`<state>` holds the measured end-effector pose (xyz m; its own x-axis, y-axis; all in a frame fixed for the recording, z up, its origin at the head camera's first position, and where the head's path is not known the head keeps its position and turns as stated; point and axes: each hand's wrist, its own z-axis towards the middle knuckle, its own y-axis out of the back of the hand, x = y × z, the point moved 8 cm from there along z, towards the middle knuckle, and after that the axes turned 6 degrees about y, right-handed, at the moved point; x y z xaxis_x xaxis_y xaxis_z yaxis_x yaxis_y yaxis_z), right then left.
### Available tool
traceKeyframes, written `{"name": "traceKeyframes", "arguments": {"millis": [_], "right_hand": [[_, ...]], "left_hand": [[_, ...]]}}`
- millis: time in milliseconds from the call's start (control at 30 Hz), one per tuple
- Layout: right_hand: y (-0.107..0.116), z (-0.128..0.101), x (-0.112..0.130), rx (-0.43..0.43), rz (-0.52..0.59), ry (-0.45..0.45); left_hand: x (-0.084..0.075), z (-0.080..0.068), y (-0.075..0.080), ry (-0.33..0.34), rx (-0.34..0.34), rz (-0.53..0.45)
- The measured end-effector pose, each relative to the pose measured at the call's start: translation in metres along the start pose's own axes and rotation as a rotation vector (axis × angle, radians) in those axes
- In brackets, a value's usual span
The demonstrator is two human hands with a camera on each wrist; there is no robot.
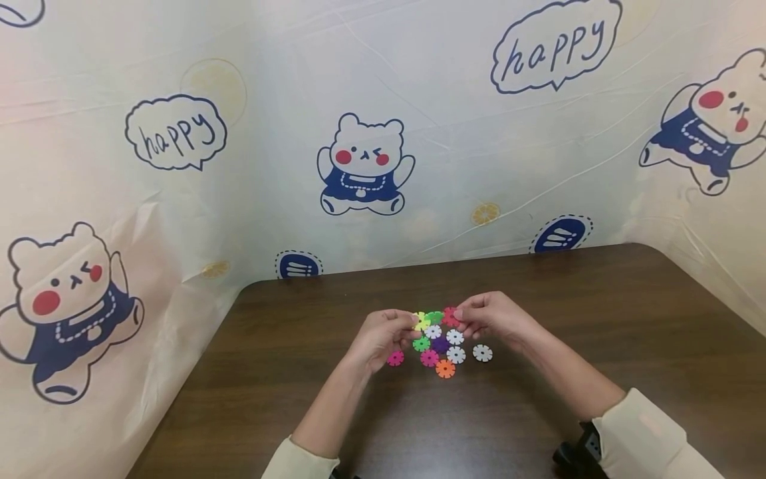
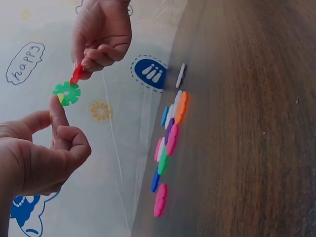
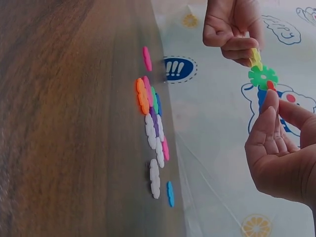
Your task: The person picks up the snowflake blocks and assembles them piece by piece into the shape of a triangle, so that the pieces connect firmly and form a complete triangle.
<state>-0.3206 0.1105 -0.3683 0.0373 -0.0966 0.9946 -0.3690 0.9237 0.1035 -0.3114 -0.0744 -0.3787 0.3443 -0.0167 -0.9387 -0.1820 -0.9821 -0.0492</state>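
Note:
Above the brown table [image 1: 598, 319] I hold a short chain of three joined snowflake discs. My left hand [image 1: 413, 324] pinches the yellow disc [image 1: 421, 320] at one end. My right hand [image 1: 459, 318] pinches the red disc [image 1: 450, 317] at the other end. A green disc [image 1: 435, 317] sits between them. The left wrist view shows the green disc [image 2: 67, 93] and red disc [image 2: 76, 74] between my left hand [image 2: 57, 106] and right hand [image 2: 84, 66]. From the right wrist, the yellow disc [image 3: 255, 57], green disc [image 3: 262, 76] and a little of the red disc [image 3: 270, 85] show.
Several loose discs lie on the table just below my hands: pink [image 1: 395, 358], green [image 1: 421, 344], purple [image 1: 441, 344], orange [image 1: 445, 368] and white ones [image 1: 482, 352]. A printed bear cloth [image 1: 365, 166] walls the table's back and sides.

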Motion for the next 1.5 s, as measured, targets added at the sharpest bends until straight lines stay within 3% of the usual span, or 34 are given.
{"name": "traceKeyframes", "arguments": {"millis": [167, 433, 833, 933, 1167, 1500], "right_hand": [[-0.003, 0.0, -0.007, 0.031, 0.046, -0.024], [-0.01, 0.0, -0.016, 0.075, 0.138, -0.033], [-0.004, 0.001, -0.021, 0.05, 0.154, -0.074], [-0.001, 0.001, -0.021, 0.048, 0.08, -0.062], [0.007, 0.0, -0.019, 0.141, -0.29, 0.037], [0.017, 0.004, -0.032, 0.177, -0.595, 0.028]], "left_hand": [[0.003, 0.001, -0.001, -0.026, 0.018, 0.043], [0.013, 0.001, -0.001, -0.01, -0.013, 0.068], [0.007, -0.001, 0.0, -0.021, -0.008, 0.05], [0.004, -0.001, 0.002, -0.026, -0.009, 0.027], [0.002, -0.001, 0.006, -0.006, -0.018, 0.006], [-0.002, -0.001, 0.004, -0.014, 0.004, -0.003]]}}
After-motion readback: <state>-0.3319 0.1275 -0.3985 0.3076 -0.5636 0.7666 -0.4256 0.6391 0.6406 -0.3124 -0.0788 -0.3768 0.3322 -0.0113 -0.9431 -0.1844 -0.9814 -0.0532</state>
